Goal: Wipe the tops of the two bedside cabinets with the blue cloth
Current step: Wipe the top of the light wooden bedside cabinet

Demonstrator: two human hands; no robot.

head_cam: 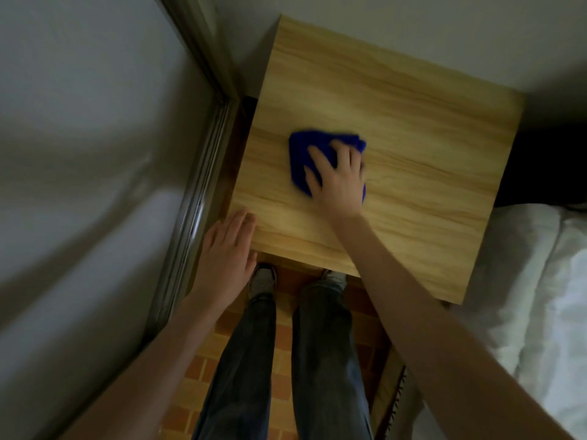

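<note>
A light wooden bedside cabinet (397,100) fills the middle of the view, seen from above. The blue cloth (301,154) lies crumpled on its top, a little left of centre. My right hand (340,179) presses flat on the cloth, fingers spread over it. My left hand (227,252) rests flat with fingers together at the cabinet's near left corner, partly over the edge, holding nothing. Only this one cabinet is in view.
A window or sliding door with a metal frame (197,192) runs close along the left. A bed with white bedding (546,296) lies to the right. My legs and shoes (263,277) stand on a brick-patterned floor in the narrow gap. A white wall is behind the cabinet.
</note>
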